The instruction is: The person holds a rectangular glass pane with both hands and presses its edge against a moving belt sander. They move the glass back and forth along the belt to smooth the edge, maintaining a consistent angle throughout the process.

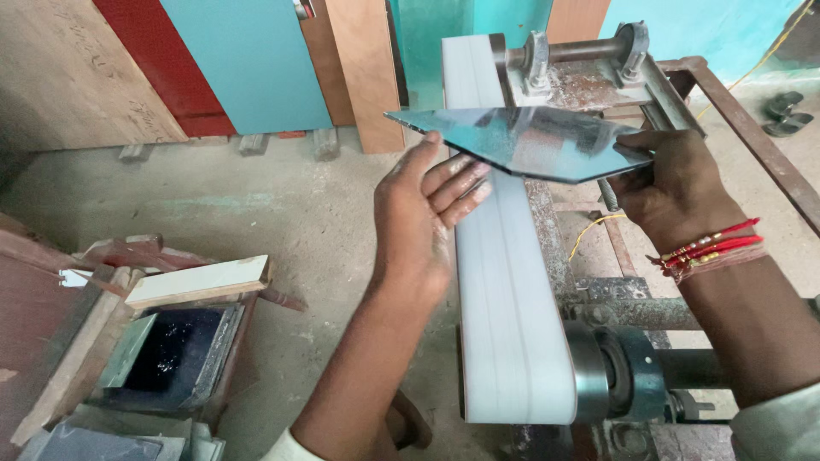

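head view: both hands hold a pointed glass pane flat above the white sanding belt; left hand supports its underside with fingers spread, right hand pinches the far edge, red threads circling that wrist

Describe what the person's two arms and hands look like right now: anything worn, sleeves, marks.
Both forearms are bare. The left hand wears nothing; its fingers show pale dusty smears, and a light sleeve edge shows near the elbow. The right hand has red and gold thread bands around the wrist, and a pale grey-green rolled sleeve lower down.
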